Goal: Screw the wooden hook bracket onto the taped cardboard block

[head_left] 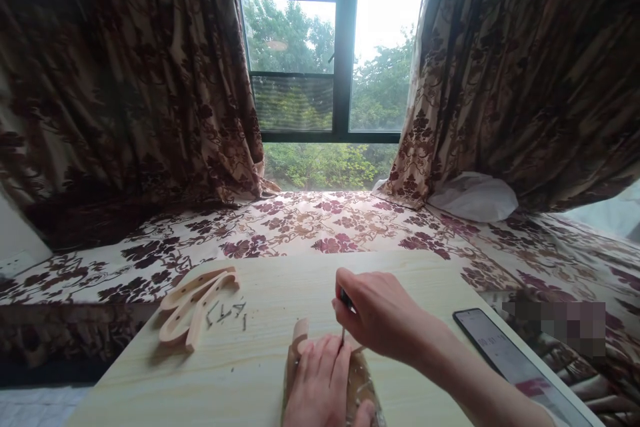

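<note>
My right hand [377,307] is closed around the dark handle of a screwdriver [343,333], whose thin shaft points down beside my left fingertips. Spread over a brown board-like piece [367,387], my left hand [323,380] presses down near the table's front edge. A pale curved wooden piece [301,333] sticks out past its fingertips; most of it is hidden under the hand. The screwdriver's tip meets the work between the hands, but the exact contact point is too small to tell.
On the light wooden table [270,287], curved wooden pieces [193,307] lie at the left with several screws [225,315] beside them. A phone [500,347] rests at the right edge. Behind are a patterned cloth ledge [320,220], a white plastic bag [475,197] and curtains.
</note>
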`<state>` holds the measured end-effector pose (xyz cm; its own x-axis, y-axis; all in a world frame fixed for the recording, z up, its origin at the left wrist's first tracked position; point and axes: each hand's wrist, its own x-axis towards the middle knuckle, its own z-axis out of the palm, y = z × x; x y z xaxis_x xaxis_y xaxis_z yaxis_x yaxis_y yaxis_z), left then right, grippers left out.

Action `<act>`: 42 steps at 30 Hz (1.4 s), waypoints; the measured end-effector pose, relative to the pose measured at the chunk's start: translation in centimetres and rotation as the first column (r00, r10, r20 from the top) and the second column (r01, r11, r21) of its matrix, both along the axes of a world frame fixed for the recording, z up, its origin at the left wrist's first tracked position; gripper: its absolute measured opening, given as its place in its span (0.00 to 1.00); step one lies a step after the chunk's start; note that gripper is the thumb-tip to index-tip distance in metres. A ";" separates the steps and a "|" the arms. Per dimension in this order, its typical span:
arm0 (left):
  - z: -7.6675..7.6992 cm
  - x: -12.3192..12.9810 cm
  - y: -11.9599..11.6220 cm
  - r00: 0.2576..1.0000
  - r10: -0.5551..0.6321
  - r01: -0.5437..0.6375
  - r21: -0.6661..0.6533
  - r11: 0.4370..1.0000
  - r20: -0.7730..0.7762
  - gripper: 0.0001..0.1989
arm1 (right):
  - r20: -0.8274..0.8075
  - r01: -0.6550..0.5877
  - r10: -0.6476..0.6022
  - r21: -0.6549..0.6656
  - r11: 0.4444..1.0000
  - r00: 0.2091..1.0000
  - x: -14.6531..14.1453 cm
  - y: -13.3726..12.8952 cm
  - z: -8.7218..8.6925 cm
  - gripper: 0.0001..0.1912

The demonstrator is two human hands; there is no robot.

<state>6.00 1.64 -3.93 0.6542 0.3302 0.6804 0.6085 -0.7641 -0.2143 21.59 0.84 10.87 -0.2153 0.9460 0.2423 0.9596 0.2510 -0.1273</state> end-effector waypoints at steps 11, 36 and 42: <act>-0.9 -0.5 0.7 0.997 -0.036 0.026 -0.143 0.989 -0.061 0.31 | -0.056 0.025 -0.019 0.109 0.994 0.998 0.0 -0.3 -1.4 0.03; 1.4 0.2 -1.1 0.999 -0.009 0.018 -0.270 0.963 0.035 0.26 | 0.001 -0.004 0.004 0.023 1.000 1.000 0.1 -0.8 0.7 0.06; 1.9 0.2 -1.4 1.000 -0.002 0.011 -0.298 0.954 0.030 0.25 | 0.032 -0.068 0.067 0.030 0.997 0.997 0.3 -0.8 0.6 0.07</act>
<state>6.20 0.26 -2.07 0.6382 0.5170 0.5705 0.6060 -0.7943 0.0419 21.93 0.08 11.48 -0.2864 0.9213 0.2631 0.9437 0.3187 -0.0887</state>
